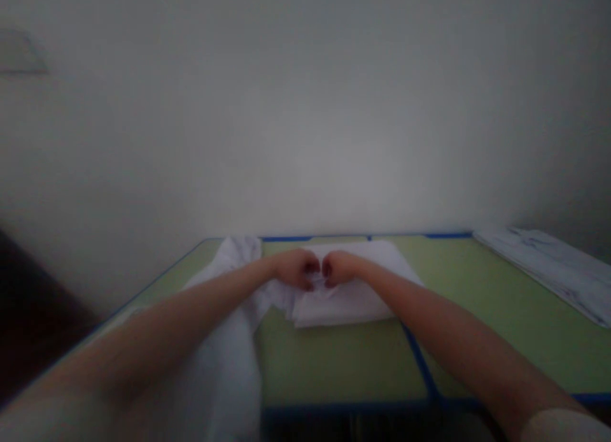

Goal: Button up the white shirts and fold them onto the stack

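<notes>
Fingers (312,265) of left hand (294,268) and right hand (340,268) pinch white cloth (356,302) near table's far edge (286,239).

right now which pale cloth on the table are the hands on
The plain white cloth at mid-table, gripped by the left hand and right hand; the dark-marked cloth lies untouched at the right.

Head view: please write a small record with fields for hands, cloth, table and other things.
hands: left hand and right hand curled shut, knuckles almost touching, both pinching the white cloth
cloth: folded part flat on the table; loose part trails toward the person's left
table: green table, blue edging
other: pale sheet at far right; bare wall behind
image: dim, blurred
</notes>
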Demonstrator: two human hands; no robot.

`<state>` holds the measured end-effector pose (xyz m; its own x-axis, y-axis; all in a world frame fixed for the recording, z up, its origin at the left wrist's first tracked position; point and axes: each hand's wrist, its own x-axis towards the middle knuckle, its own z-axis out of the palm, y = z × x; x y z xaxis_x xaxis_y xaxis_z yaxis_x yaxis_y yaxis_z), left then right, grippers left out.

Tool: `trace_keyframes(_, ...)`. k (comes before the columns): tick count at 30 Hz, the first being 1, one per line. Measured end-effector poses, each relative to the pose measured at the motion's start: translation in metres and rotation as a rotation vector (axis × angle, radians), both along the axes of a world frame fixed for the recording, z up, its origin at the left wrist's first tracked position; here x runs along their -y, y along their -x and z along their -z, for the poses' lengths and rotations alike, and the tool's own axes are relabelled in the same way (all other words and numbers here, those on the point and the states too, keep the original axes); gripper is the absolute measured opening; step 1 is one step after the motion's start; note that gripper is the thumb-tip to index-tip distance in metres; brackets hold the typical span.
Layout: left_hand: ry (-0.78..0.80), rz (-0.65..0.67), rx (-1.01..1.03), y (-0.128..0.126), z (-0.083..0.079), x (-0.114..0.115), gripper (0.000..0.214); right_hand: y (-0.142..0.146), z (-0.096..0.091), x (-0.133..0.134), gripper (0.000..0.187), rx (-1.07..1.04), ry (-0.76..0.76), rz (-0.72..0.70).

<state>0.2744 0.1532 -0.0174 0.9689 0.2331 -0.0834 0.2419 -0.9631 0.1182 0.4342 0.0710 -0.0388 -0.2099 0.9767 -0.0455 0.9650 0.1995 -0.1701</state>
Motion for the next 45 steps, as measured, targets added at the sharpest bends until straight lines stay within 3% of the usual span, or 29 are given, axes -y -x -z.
trace_keyframes(4, 0.011, 0.004, 0.025, 0.002, 0.002, -0.001, 0.026, -0.006, -0.003, 0.004, 0.019, -0.103, 0.008, -0.097)
trace_keyframes(7, 0.147, -0.021, 0.045, 0.003, 0.005, -0.014, 0.03, -0.009, -0.004, 0.0, 0.016, -0.241, -0.119, -0.139)
trace_keyframes(10, 0.405, -0.209, 0.096, 0.002, 0.01, -0.025, 0.032, -0.008, 0.003, -0.009, 0.015, -0.267, -0.281, -0.018)
trace_keyframes(12, 0.494, -0.32, 0.143, 0.002, 0.014, -0.028, 0.036, -0.007, 0.009, -0.013, 0.017, -0.227, -0.343, 0.087)
trace_keyframes(18, 0.162, -0.416, 0.218, -0.006, 0.03, -0.014, 0.058, -0.032, 0.007, 0.007, 0.029, -0.179, -0.475, 0.127)
trace_keyframes(22, 0.028, -0.499, 0.244, -0.019, 0.037, -0.01, 0.047, -0.071, -0.001, 0.045, 0.03, -0.125, -0.439, 0.149)
trace_keyframes(24, 0.006, -0.522, 0.261, -0.022, 0.039, -0.011, 0.039, -0.095, 0.004, 0.066, 0.035, -0.119, -0.395, 0.196)
trace_keyframes(27, -0.016, -0.532, 0.271, -0.02, 0.04, -0.012, 0.039, -0.134, 0.027, 0.097, 0.043, -0.127, -0.362, 0.262)
trace_keyframes(30, -0.079, -0.476, 0.285, -0.015, 0.037, -0.003, 0.046, -0.164, 0.06, 0.12, 0.057, -0.116, -0.347, 0.259)
trace_keyframes(34, -0.208, -0.164, 0.35, -0.019, 0.023, 0.027, 0.056, -0.177, 0.093, 0.135, 0.078, -0.056, -0.363, 0.239)
trace_keyframes(36, -0.212, -0.031, 0.316, -0.025, 0.018, 0.045, 0.057, -0.177, 0.098, 0.137, 0.081, -0.028, -0.369, 0.246)
trace_keyframes(38, -0.204, 0.017, 0.234, -0.03, 0.019, 0.059, 0.061, -0.175, 0.097, 0.138, 0.081, -0.013, -0.366, 0.246)
trace_keyframes(41, -0.176, 0.0, 0.075, -0.028, 0.032, 0.07, 0.072, -0.173, 0.093, 0.139, 0.08, -0.01, -0.36, 0.236)
trace_keyframes(45, -0.203, -0.034, 0.004, -0.004, 0.053, 0.076, 0.075, -0.172, 0.091, 0.14, 0.078, -0.001, -0.343, 0.238)
